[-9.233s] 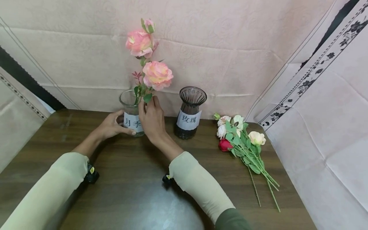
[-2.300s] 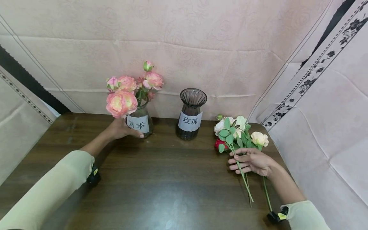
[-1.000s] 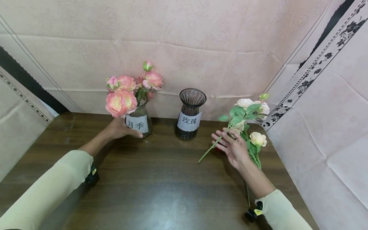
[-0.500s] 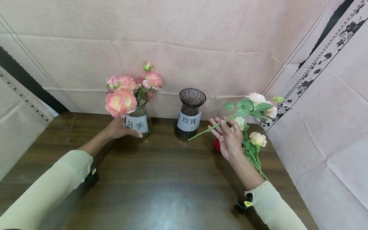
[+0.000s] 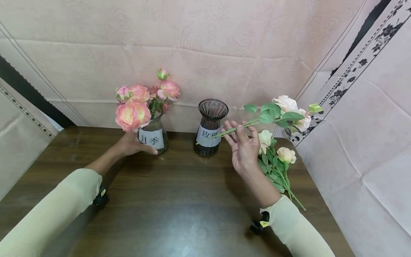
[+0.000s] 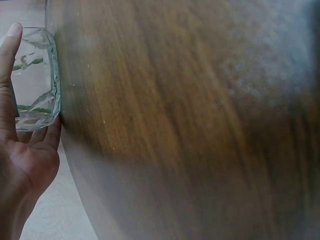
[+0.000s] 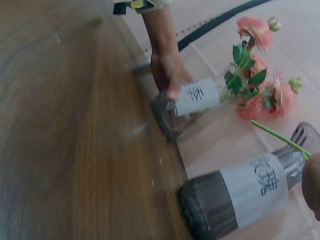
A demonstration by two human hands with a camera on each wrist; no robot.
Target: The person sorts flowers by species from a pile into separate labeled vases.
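- From the head camera I see the left hand (image 5: 132, 144) wrapped around the lower part of a clear glass vase (image 5: 156, 125), thumb forward, grip partly rounded. Ruffled pink flowers (image 5: 136, 110) fill its mouth.
- There, too, the right hand (image 5: 245, 150) is palm up, thumb pinching the white-flowered stem (image 5: 272, 110), other fingers loosely spread. The stem is above the table (image 5: 173, 200), tilted: smooth, thin and green, with oval leaves, layered creamy petals and a green bud, its cut end crossing in front of the fluted smoky vase (image 5: 209, 123).
- Pale loose flowers (image 5: 277, 171) lie on the glossy wood-grain top, before creased, faintly patterned cloth (image 5: 237, 32).
- On my left wrist feed, the left hand cups faceted glass with green stems showing through; the wood is blurred.
- My right wrist feed shows the stem's bare tip near the smoky vase's flared neck; I cannot tell whether they touch. Only a slice of the right hand shows here.
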